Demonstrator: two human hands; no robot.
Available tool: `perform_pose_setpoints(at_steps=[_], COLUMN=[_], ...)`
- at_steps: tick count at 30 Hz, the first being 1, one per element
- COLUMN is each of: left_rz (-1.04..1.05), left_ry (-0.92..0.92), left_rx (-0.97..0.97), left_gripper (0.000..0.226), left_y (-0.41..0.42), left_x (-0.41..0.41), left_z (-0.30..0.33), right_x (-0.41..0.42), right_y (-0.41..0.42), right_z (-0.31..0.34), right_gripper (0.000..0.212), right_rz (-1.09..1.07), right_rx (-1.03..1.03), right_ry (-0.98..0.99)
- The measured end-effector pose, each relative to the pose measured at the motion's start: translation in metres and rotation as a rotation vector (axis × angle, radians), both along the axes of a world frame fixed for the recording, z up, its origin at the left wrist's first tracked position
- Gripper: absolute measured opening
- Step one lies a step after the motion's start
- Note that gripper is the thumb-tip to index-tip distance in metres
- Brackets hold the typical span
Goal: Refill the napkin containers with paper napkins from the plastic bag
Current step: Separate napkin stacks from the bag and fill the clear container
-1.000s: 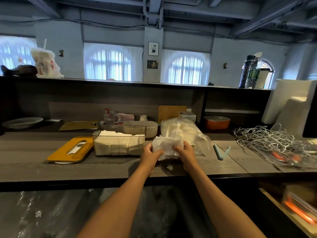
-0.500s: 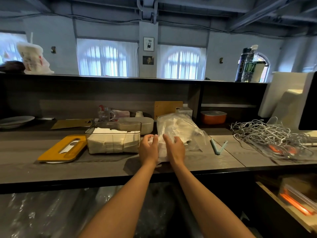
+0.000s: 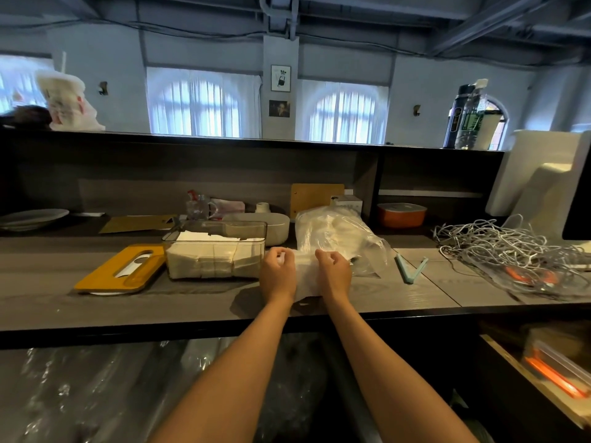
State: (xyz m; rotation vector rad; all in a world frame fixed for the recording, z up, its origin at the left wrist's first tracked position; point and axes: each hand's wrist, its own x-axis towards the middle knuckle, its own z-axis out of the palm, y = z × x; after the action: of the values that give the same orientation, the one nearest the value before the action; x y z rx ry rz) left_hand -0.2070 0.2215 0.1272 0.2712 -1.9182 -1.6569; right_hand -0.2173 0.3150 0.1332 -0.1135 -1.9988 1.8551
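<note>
A clear napkin container (image 3: 215, 251) stands on the wooden counter (image 3: 192, 302), filled with white napkins. Its yellow lid (image 3: 121, 268) lies flat to its left. A clear plastic bag (image 3: 335, 231) of napkins lies to the container's right. In front of the bag, my left hand (image 3: 277, 272) and my right hand (image 3: 332, 272) both grip a white bundle of napkins (image 3: 305, 276) between them, fingers curled over its top edge. The bundle rests on the counter.
A light-blue bag clip (image 3: 411, 271) lies right of the bag. A tangle of white cables (image 3: 511, 251) covers the counter's right end. A beige box (image 3: 265, 230), a glass (image 3: 198, 207), a plate (image 3: 32, 217) and an orange dish (image 3: 401, 214) sit at the back.
My hands have drawn closer together on the napkin bundle and lowered it onto the counter. The camera has tilted slightly, so the scene sits a little lower and left.
</note>
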Motion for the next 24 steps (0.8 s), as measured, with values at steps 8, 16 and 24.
perform_pose_setpoints(at_steps=[8,16,24], left_rz=[-0.014,0.015,-0.038], left_ry=[0.047,-0.012,0.039], left_rx=[-0.104,-0.049,-0.461], left_gripper=[0.013,0.018,0.029], left_y=[-0.0017,-0.0039,-0.0071], left_x=[-0.0044,-0.001,0.0039], left_z=[-0.0024,-0.0013,0.0016], right_x=[-0.0034,-0.004,-0.0046], right_y=[-0.001,0.0,0.0013], right_z=[0.0001,0.0,-0.0008], right_gripper=[0.011,0.024,0.023], right_rz=[0.027,0.024,0.035], right_rx=[0.002,0.005,0.009], right_ry=[-0.009,-0.06,-0.028])
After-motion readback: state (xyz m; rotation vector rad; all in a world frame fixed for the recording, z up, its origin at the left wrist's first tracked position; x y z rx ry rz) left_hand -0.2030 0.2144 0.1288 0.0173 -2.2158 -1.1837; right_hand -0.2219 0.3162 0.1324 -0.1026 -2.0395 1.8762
